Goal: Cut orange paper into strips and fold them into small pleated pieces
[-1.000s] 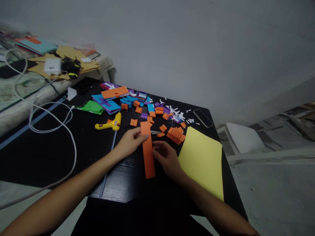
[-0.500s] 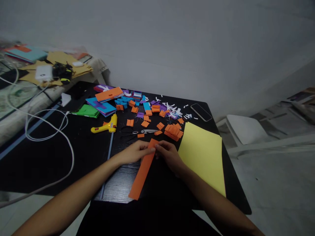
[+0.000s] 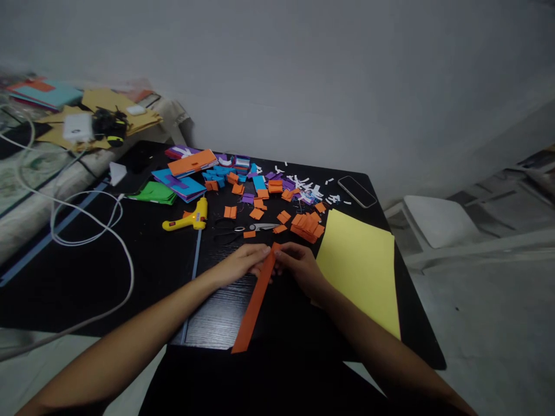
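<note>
A long orange paper strip (image 3: 255,306) slants down toward the table's near edge, its far end between my two hands. My left hand (image 3: 247,261) pinches that end from the left, thumb on top. From the right, my right hand (image 3: 301,266) grips the same end with bent fingers. Just beyond my hands lie scissors (image 3: 260,227) with dark handles and small folded orange paper pieces (image 3: 230,212). A pile of orange pieces (image 3: 307,227) sits near my right hand. Yellow paper sheets (image 3: 359,266) lie partly under my right forearm.
A yellow glue gun (image 3: 188,216) lies left of the scissors. Behind it are folded coloured paper packets (image 3: 193,163) and white paper scraps (image 3: 307,188). A phone (image 3: 356,192) rests at the far right. A white cable (image 3: 125,254) loops across the left side. A white stool (image 3: 440,222) stands at right.
The orange strip has turned onto its edge and looks narrower. My left thumb has moved up toward its far end, with both hands still on it. The view has shifted slightly.
</note>
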`<state>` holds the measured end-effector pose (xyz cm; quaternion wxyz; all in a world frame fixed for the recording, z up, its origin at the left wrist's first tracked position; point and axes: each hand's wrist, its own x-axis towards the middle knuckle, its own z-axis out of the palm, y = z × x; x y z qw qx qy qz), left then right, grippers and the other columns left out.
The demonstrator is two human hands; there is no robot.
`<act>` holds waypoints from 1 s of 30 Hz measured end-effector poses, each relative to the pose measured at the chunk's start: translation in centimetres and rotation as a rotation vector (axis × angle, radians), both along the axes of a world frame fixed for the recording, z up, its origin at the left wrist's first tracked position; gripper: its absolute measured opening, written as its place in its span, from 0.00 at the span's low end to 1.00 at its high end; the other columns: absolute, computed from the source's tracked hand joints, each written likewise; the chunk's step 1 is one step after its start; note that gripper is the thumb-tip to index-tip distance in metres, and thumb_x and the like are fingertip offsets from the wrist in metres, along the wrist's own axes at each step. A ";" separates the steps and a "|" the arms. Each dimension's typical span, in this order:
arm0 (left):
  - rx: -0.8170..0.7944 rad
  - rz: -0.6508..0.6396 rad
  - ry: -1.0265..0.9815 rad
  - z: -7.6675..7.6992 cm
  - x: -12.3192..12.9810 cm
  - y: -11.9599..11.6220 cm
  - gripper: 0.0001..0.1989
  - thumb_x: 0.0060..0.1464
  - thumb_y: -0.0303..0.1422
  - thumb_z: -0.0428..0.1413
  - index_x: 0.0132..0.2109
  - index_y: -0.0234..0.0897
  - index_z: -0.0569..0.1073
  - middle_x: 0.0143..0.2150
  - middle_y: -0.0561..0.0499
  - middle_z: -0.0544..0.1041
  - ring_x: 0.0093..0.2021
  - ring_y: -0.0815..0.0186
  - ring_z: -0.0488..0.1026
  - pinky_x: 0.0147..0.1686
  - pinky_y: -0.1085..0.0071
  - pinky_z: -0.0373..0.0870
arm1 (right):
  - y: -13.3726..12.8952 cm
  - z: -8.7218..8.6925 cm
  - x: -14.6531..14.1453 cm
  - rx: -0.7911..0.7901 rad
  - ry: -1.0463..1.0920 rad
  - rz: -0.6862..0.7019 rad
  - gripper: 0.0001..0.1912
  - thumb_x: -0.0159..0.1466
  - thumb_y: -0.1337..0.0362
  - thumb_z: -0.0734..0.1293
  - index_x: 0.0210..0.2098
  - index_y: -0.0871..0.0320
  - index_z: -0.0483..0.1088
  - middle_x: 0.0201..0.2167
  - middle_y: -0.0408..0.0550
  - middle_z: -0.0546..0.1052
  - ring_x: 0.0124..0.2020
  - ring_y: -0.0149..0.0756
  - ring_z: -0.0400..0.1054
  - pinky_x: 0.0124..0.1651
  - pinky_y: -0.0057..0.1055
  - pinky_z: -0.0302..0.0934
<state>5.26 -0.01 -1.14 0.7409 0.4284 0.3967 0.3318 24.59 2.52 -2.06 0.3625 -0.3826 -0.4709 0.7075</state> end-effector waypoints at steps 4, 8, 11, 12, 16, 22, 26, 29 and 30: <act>0.021 0.008 0.060 0.4 0.2 -0.3 0.27 0.56 0.57 0.60 0.37 0.33 0.74 0.34 0.46 0.81 0.30 0.63 0.81 0.31 0.71 0.75 | -0.2 0.3 0.0 0.019 -0.002 -0.010 0.14 0.56 0.53 0.78 0.32 0.57 0.78 0.23 0.41 0.78 0.22 0.31 0.70 0.28 0.29 0.66; 0.040 0.031 0.111 0.5 0.5 -0.5 0.26 0.56 0.56 0.61 0.35 0.33 0.71 0.29 0.49 0.80 0.25 0.66 0.79 0.25 0.75 0.70 | -0.4 0.5 -0.1 0.039 0.000 -0.019 0.15 0.55 0.54 0.79 0.32 0.57 0.77 0.23 0.41 0.77 0.22 0.30 0.69 0.27 0.28 0.66; 0.029 0.043 0.135 0.6 0.6 -0.5 0.25 0.56 0.55 0.61 0.35 0.34 0.71 0.25 0.52 0.78 0.21 0.68 0.76 0.20 0.77 0.67 | -0.4 0.5 0.0 0.060 -0.018 -0.013 0.14 0.56 0.54 0.79 0.32 0.58 0.77 0.23 0.42 0.78 0.22 0.31 0.69 0.27 0.28 0.66; 0.022 0.046 0.140 0.7 0.5 -0.5 0.25 0.56 0.55 0.61 0.35 0.35 0.70 0.24 0.53 0.77 0.19 0.69 0.75 0.19 0.78 0.66 | -0.4 0.5 0.0 0.067 -0.023 -0.009 0.14 0.56 0.54 0.79 0.32 0.58 0.77 0.23 0.42 0.78 0.22 0.31 0.69 0.27 0.28 0.66; 0.031 0.058 0.174 1.2 0.3 -0.5 0.24 0.56 0.54 0.61 0.35 0.35 0.71 0.22 0.55 0.75 0.17 0.72 0.71 0.17 0.79 0.64 | -0.5 0.4 0.1 0.094 -0.015 0.006 0.15 0.58 0.52 0.77 0.33 0.58 0.78 0.22 0.42 0.77 0.22 0.31 0.70 0.26 0.28 0.66; 0.133 0.078 0.240 1.4 0.1 -0.6 0.24 0.58 0.53 0.60 0.33 0.35 0.70 0.21 0.55 0.74 0.17 0.73 0.69 0.18 0.79 0.63 | -0.5 0.2 0.2 0.078 0.041 0.002 0.18 0.64 0.50 0.72 0.31 0.59 0.78 0.27 0.46 0.79 0.25 0.31 0.72 0.27 0.28 0.68; 0.186 0.067 0.244 1.2 0.3 -0.7 0.24 0.59 0.52 0.59 0.32 0.35 0.70 0.20 0.56 0.73 0.17 0.73 0.68 0.18 0.79 0.62 | -0.5 0.2 0.2 0.112 -0.003 0.003 0.17 0.62 0.49 0.74 0.31 0.58 0.77 0.24 0.44 0.77 0.23 0.31 0.70 0.26 0.28 0.67; 0.200 0.069 0.259 1.1 0.4 -0.8 0.23 0.59 0.52 0.59 0.31 0.35 0.69 0.20 0.56 0.72 0.17 0.73 0.68 0.18 0.79 0.61 | -0.5 0.3 0.2 0.143 -0.045 -0.014 0.18 0.61 0.49 0.74 0.31 0.58 0.76 0.22 0.42 0.76 0.22 0.30 0.68 0.26 0.28 0.66; 0.204 0.068 0.266 1.1 0.4 -0.8 0.23 0.60 0.52 0.59 0.32 0.35 0.69 0.20 0.56 0.72 0.17 0.73 0.68 0.18 0.79 0.61 | -0.6 0.3 0.2 0.155 -0.057 -0.016 0.18 0.62 0.48 0.74 0.30 0.58 0.76 0.22 0.42 0.75 0.22 0.30 0.68 0.26 0.28 0.65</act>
